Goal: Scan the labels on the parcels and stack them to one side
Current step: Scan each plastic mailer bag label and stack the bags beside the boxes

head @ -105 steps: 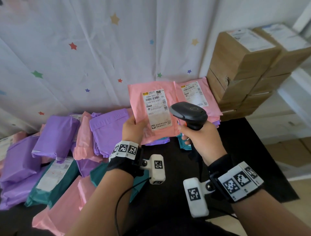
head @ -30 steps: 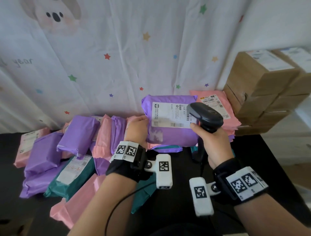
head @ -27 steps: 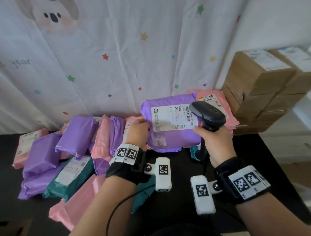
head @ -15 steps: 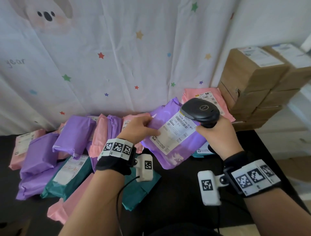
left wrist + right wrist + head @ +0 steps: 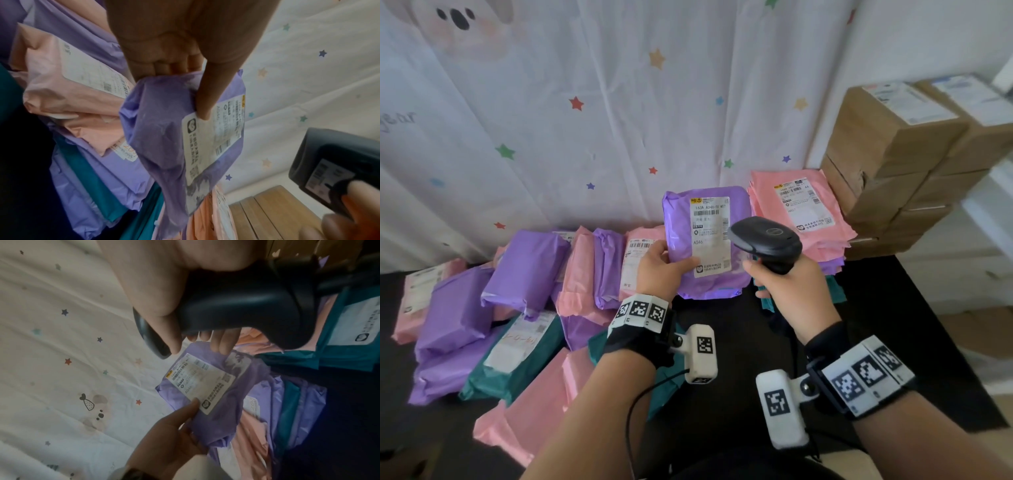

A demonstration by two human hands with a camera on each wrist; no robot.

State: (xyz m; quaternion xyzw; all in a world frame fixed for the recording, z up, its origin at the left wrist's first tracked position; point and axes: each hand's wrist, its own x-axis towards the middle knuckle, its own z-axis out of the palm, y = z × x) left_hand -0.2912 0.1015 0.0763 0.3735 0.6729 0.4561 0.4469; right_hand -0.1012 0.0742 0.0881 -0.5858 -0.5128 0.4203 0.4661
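My left hand (image 5: 659, 270) grasps the purple parcel (image 5: 705, 240) upright by its lower left corner, label facing me, while just right of it my right hand (image 5: 791, 291) clenches the scanner (image 5: 765, 241).

Left hand (image 5: 185, 40) seen from the wrist, pinching a purple poly-mailer parcel (image 5: 162, 138) at its upper edge, the thumb (image 5: 213, 91) pressed on the corner of the white shipping label (image 5: 207, 141); the label bears barcodes, a QR code and a round logo. To the left lies a heap of soft parcels: pink (image 5: 68, 91), purple (image 5: 98, 175) and teal (image 5: 86, 164), several showing labels. At lower right, a dark handheld barcode scanner (image 5: 333, 162) with blurred fingers (image 5: 353, 216) of the other hand on it. Behind hangs a white star-printed cloth (image 5: 308, 65); brown cardboard boxes (image 5: 273, 216) stand at the bottom.
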